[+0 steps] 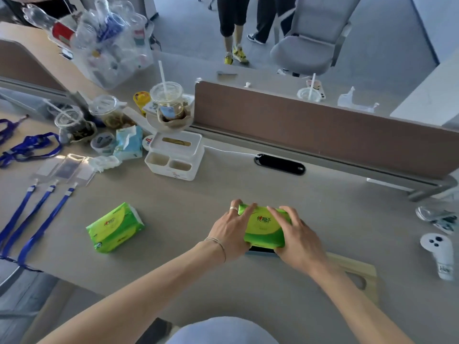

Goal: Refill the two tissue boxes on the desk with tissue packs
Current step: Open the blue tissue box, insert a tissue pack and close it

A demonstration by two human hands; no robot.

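Both hands grip a green tissue pack (263,227) at the desk's middle front. My left hand (229,229) clasps its left end and my right hand (296,234) its right end. Under the pack shows the dark edge of a box (260,250), mostly hidden. A wooden lid with an oval slot (357,276) lies flat behind my right forearm. A second green tissue pack (114,227) lies alone on the desk to the left. A white tissue box with two front compartments (175,155) stands further back, its slotted lid on.
Blue lanyards with badge holders (37,202) spread over the left of the desk. Plastic cups with straws (166,100), a light-blue tissue pack (129,142) and clutter fill the back left. A brown divider (323,127) bounds the back. A white controller (438,252) lies at right.
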